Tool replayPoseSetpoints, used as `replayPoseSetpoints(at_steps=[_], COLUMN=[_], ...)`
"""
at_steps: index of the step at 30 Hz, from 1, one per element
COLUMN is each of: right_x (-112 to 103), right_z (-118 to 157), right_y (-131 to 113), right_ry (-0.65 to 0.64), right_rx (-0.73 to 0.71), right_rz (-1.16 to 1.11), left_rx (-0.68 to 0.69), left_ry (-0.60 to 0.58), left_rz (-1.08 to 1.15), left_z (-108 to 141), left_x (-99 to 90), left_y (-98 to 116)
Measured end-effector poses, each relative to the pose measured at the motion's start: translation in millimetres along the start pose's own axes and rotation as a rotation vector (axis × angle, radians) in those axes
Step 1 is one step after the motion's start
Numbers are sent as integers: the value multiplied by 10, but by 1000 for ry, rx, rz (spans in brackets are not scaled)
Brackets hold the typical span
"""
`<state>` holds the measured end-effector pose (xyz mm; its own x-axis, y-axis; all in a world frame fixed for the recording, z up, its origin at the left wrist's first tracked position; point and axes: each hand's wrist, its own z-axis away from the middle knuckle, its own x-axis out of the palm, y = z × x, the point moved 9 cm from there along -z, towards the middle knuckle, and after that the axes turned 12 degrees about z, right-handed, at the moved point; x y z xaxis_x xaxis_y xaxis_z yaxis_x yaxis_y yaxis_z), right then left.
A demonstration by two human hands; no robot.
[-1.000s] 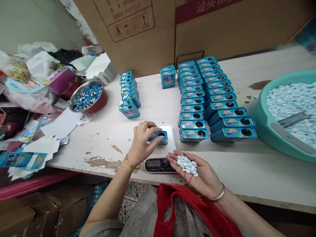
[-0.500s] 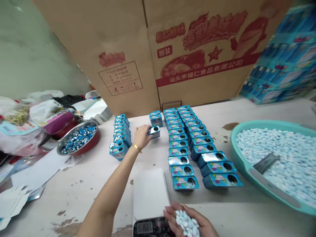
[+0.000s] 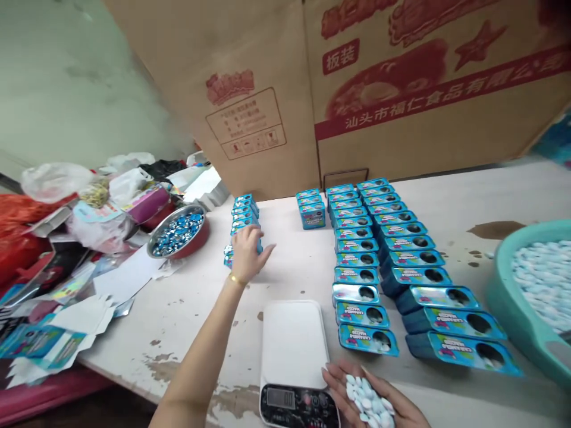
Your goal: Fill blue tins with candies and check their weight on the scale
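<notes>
My left hand (image 3: 247, 252) is at the near part of the left row of blue tins (image 3: 243, 214), thumb spread away from the fingers. Its fingers cover some of the tins, and whether they touch one is hidden. A small group of blue tins (image 3: 313, 217) stands to its right. Palm up, my right hand (image 3: 341, 389) cups a heap of pale blue and white candies (image 3: 368, 401). It is beside the front right corner of a white kitchen scale (image 3: 292, 345) with a black display panel.
Two long rows of blue tins with round holes (image 3: 357, 260) stand right of the scale. A turquoise tub (image 3: 506, 285) of candies is at far right. A metal bowl (image 3: 196, 241) of shiny blue pieces sits left. Behind rises a large cardboard box (image 3: 276, 160).
My left hand has let go of a tin at the middle group and moved left to the left row. My right hand still cups the candies. The view has turned left.
</notes>
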<state>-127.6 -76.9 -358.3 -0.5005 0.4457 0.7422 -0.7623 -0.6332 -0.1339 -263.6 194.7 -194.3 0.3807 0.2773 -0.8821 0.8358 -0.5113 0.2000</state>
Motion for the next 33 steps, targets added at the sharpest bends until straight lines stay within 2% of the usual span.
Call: replayPoseSetpoints(at_steps=[2, 4, 7, 10, 14, 16, 18, 21, 23, 26, 30, 33], right_x=[62, 157, 243, 198, 41, -22, -52, -56, -61, -108, -194, -198], right_z=[29, 85, 189, 287, 385, 422, 459, 519, 559, 606, 620, 596], right_y=[65, 114, 153, 146, 99, 76, 66, 72, 68, 32, -14, -17], right_ry=[-10, -40, -55, -19, 40, 62, 70, 65, 61, 81, 130, 130], right_rx=[35, 61, 57, -2, -88, -121, -142, -149, -159, -191, -214, -212], right_rz=[-19, -52, -70, -55, -49, -41, -27, -12, -13, -23, -27, -16], left_rx=[-62, -71, -14, 64, 205, 289, 341, 362, 363, 332, 130, -27], left_ry=[-15, -81, -127, -162, -329, -413, -483, -556, -554, -418, -136, -75], left_rz=[-113, -204, -265, -240, -157, -132, -108, -44, 29, 229, 479, 537], left_z=[355, 602, 747, 770, 890, 999, 1104, 1204, 1215, 1161, 1150, 1298], left_x=[-172, -190, -196, -314, -446, -425, -338, -192, -189, -425, -837, -875], left_y=[-215, -348, -308, 39, 775, 1129, 1378, 1537, 1539, 1428, 981, 645])
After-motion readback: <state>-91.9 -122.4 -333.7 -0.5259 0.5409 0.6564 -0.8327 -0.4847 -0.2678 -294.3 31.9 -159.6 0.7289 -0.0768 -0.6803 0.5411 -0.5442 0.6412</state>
